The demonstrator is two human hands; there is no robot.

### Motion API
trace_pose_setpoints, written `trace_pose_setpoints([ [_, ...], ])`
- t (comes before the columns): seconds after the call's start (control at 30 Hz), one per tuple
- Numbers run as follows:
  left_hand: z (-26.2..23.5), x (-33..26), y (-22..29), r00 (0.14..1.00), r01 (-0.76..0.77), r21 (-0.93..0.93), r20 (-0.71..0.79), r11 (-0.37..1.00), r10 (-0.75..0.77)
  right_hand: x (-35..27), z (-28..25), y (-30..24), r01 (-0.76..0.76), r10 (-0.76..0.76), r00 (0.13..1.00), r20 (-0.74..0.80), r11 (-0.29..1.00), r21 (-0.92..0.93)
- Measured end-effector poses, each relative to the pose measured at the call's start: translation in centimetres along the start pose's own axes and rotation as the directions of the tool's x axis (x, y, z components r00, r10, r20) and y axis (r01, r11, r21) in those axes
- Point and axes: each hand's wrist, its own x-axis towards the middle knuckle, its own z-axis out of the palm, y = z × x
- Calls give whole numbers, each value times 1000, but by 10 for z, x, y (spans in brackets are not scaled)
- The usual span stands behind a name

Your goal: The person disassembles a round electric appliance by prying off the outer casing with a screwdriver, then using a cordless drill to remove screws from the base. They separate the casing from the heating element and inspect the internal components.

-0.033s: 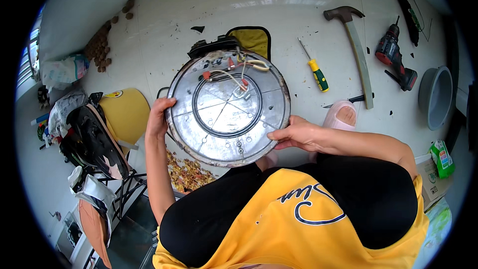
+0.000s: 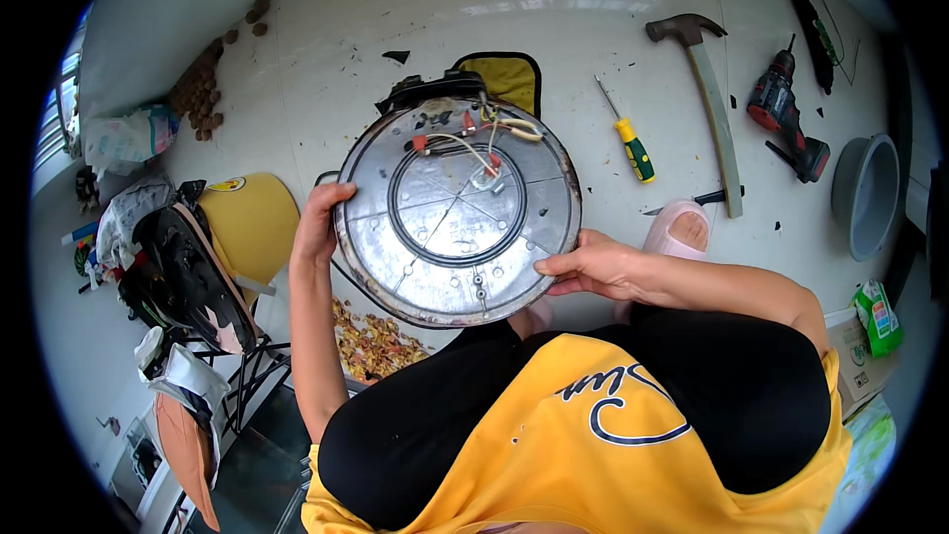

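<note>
Above the pale floor (image 2: 415, 10), a round metal appliance base (image 2: 457, 213) was held up in front of the person, its underside facing the camera. The left hand (image 2: 318, 222) gripped the left rim, fingers curled over the edge. The right hand (image 2: 593, 267) clasped the lower right rim, thumb lying on the metal face. A dark ring-shaped heating element (image 2: 400, 227) sat in the middle of the disc, and white and red wires (image 2: 474, 143) ran across its upper part toward a black fitting (image 2: 425, 91) at the top edge. Behind the disc lay a yellow mat (image 2: 509, 74). To the right, on the floor, lay a yellow-and-green screwdriver (image 2: 628, 138), then a hammer (image 2: 712, 104), a red cordless drill (image 2: 786, 119) and a grey basin (image 2: 865, 193), well apart from both hands. A pink slipper (image 2: 682, 232) showed just beyond the right forearm.
</note>
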Motion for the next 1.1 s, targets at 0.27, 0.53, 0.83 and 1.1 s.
trace_pose_setpoints([
  [0.27, 20, 2, 47, 956, 85, -269, 294, 959, -3, 21, 10, 13, -50, -17, 983, 181, 933, 356],
  [0.53, 56, -81, -29, 973, -220, -554, -67, 803, 221, 47, 14, 23, -23, -49, 980, 195, 935, 354],
  [0.83, 66, -81, -53, 979, -117, -450, -202, 885, 27, 39, 14, 19, 9, -39, 986, 161, 984, 180],
  [1.1, 95, -133, 12, 951, -228, -140, -246, 964, 189, 49, -5, -2, 102, -124, 985, 123, 980, 172],
])
